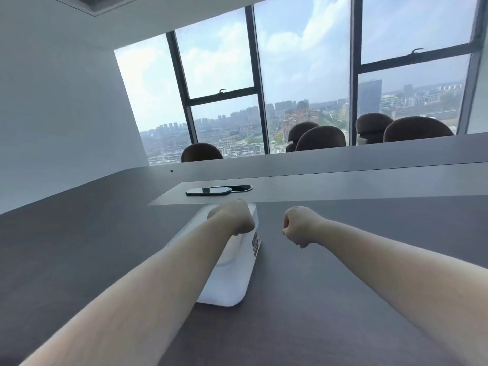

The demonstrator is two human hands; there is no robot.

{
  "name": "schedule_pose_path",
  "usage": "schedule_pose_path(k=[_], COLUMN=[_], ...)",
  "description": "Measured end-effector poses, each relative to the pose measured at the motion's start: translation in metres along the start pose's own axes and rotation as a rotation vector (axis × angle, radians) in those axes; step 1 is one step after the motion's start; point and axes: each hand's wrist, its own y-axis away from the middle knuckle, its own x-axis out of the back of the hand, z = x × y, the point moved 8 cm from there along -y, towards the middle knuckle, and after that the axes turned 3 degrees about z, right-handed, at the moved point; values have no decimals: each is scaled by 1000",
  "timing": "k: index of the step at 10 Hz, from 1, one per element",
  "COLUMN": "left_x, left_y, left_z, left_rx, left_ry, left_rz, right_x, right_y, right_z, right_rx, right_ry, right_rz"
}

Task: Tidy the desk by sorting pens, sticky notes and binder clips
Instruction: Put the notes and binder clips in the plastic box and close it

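Note:
A translucent white plastic box [232, 281] lies on the dark grey desk [79, 247], with a dark label on its right wall. My left hand [235, 217] hangs over the box's far end, its fingers curled into a fist; whether it holds anything is hidden. My right hand [299, 225] is a closed fist above the bare desk just right of the box, with nothing visible in it. No pens, sticky notes or binder clips show in this view.
A black oval cable cover [208, 191] sits in a lighter inset panel [343, 191] beyond the box. Several dark chair backs [319, 138] line the desk's far edge below large windows. A white wall stands at the left.

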Motion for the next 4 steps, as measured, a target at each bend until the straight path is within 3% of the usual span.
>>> schedule_pose_path(k=[2, 4], left_x=[26, 27], left_y=[16, 39], left_z=[25, 68], left_rx=[-70, -143], left_ry=[55, 185], left_rz=[175, 238], right_x=[12, 39], right_y=[7, 40], right_z=[14, 36], right_rx=[-16, -18], right_ry=[-36, -22], right_rz=[9, 31])
